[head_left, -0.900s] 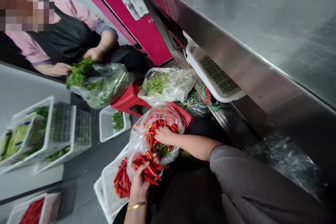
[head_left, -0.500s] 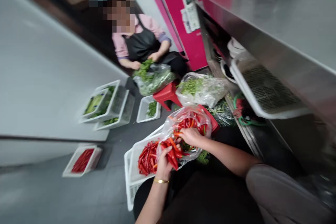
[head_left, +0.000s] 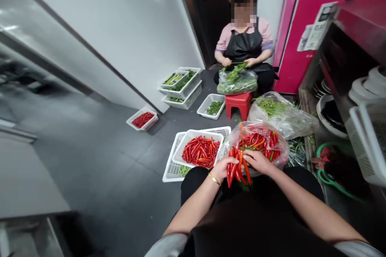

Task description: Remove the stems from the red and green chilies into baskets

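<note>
My left hand (head_left: 222, 168) is closed around a bunch of long red chili peppers (head_left: 231, 173), their tips hanging down. Close beside it, my right hand (head_left: 257, 160) has its fingers pinched at the stem end of an orange-red chili pepper (head_left: 247, 172); the fingertips are partly hidden. Behind both hands a clear plastic bag (head_left: 285, 144) lies open, full of red chili peppers with green stems. To the left, a white basket (head_left: 177, 153) holds a heap of red chili peppers. It rests on a larger white basket (head_left: 169, 170) with some green bits in it.
Across from me a person (head_left: 245, 44) in a black apron handles leafy greens over a bag on a red stool (head_left: 238, 102). White baskets of vegetables (head_left: 183, 98) stand by the wall. A bag of greens (head_left: 283, 122) and a metal shelf (head_left: 346, 44) are at right.
The view has swung left and levelled. My right hand has come from inside the bag to the bunch in my left hand. The other person still handles greens.
</note>
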Action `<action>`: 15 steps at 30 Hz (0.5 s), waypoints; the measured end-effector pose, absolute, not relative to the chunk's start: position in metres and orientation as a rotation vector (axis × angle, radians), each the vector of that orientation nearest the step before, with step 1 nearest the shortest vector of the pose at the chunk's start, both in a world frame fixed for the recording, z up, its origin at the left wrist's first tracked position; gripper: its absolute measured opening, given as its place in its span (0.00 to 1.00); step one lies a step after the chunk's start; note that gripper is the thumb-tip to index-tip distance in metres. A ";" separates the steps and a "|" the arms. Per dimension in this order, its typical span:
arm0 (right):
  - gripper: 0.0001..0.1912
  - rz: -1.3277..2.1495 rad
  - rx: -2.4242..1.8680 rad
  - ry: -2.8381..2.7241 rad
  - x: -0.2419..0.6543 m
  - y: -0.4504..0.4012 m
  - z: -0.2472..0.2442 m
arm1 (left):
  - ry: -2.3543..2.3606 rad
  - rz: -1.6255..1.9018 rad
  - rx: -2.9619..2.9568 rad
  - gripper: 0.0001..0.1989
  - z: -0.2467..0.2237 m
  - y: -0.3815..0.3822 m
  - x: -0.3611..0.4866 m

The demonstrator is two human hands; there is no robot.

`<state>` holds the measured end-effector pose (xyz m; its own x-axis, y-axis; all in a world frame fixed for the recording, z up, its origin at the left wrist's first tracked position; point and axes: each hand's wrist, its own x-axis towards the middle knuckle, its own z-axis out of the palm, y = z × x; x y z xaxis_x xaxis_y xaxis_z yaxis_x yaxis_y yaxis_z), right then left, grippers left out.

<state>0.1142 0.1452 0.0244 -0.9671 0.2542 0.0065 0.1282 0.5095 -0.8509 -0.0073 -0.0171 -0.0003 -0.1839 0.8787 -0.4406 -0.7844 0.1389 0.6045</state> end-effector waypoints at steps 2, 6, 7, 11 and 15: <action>0.15 1.457 -0.301 -2.574 0.111 0.141 0.027 | 0.915 1.507 0.110 0.24 -0.001 -0.016 -0.010; 0.19 1.637 -0.372 -2.530 0.116 0.141 0.034 | 0.815 1.504 0.179 0.22 -0.002 -0.018 -0.009; 0.21 1.697 -0.400 -2.507 0.117 0.143 0.037 | 0.765 1.501 0.222 0.22 -0.001 -0.018 -0.007; 0.22 1.341 -0.377 -2.516 0.115 0.148 0.047 | 0.622 1.457 0.335 0.21 0.002 -0.013 0.008; 0.20 0.512 -0.191 -2.532 0.108 0.155 0.040 | 0.686 1.469 0.220 0.16 0.007 0.000 0.017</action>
